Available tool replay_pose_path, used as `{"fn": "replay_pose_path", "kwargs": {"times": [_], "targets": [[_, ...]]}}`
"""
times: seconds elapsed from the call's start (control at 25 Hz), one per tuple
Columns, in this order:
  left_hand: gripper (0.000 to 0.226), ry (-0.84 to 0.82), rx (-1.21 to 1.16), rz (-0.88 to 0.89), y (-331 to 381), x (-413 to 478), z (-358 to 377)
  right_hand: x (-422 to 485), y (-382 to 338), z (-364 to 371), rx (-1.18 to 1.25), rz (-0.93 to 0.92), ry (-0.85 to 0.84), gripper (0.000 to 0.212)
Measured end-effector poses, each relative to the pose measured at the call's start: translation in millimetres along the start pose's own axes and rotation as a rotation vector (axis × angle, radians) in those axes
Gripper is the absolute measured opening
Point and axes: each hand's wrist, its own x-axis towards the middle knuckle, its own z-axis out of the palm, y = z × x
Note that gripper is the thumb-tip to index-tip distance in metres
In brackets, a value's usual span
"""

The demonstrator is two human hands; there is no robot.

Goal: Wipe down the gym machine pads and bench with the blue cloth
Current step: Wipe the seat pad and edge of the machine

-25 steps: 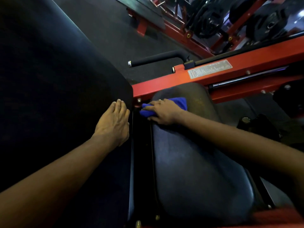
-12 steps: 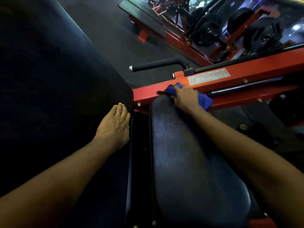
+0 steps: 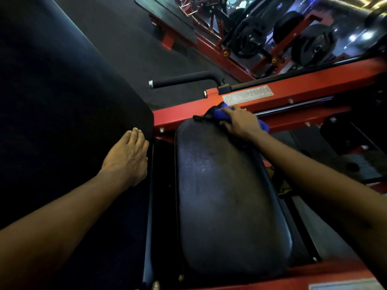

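Fingers (image 3: 234, 111) of the right hand (image 3: 240, 122) are curled over the blue cloth (image 3: 218, 115). They bunch it against the far edge of the seat pad (image 3: 226, 195), where the pad meets the red frame (image 3: 303, 88). A fold of cloth shows beyond the hand on its right side. Fingers (image 3: 136, 137) of the left hand (image 3: 127, 158) are straight and pressed together. The palm lies flat on the back pad (image 3: 62, 101) close to its far right corner and holds nothing; it probably serves as a brace.

The step in hand is judged to be wiping the seat pad's far edge. For a good result, the cloth would be better spread flat under the palm than bunched, so that more fabric meets the vinyl. Strokes should run from the far edge toward the near edge, each overlapping the last. The rounded rim and the gap toward the back pad also need a pass. The middle of the seat pad shows dull, speckled patches, which probably need firmer pressure. Near the frame, the cloth could snag on the bolt (image 3: 161, 130) at the pad's far left corner. The label plate (image 3: 247, 95) lies outside the task. Whether the back pad has been wiped cannot be told.
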Motion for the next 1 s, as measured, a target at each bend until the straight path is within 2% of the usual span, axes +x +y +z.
{"fn": "replay_pose_path", "kwargs": {"times": [0.28,0.4,0.48,0.6,0.68,0.84,1.0], "targets": [[0.063,0.003,0.018,0.012,-1,-1,-2,-146,-31,-14,-0.018,-0.216,-0.014,0.051],[0.062,0.003,0.03,-0.001,0,-2,-1,-166,-24,-17,0.035,-0.295,-0.045,0.054],[0.062,-0.003,0.015,-0.006,0,-2,-3,-133,-8,-13,0.046,-0.204,-0.021,0.055],[0.059,-0.016,-0.013,-0.008,-2,-3,-4,-72,16,-9,0.136,0.091,-0.011,0.058],[0.057,-0.01,0.002,0.051,0,-1,-1,-66,18,-7,0.149,0.148,-0.016,0.058],[0.045,0.011,-0.022,0.203,-1,0,-1,-136,-12,-12,0.01,-0.044,0.029,0.055],[0.064,-0.1,-0.063,0.078,19,-13,-2,-225,-38,-23,-0.008,-0.172,-0.06,0.058]]}}
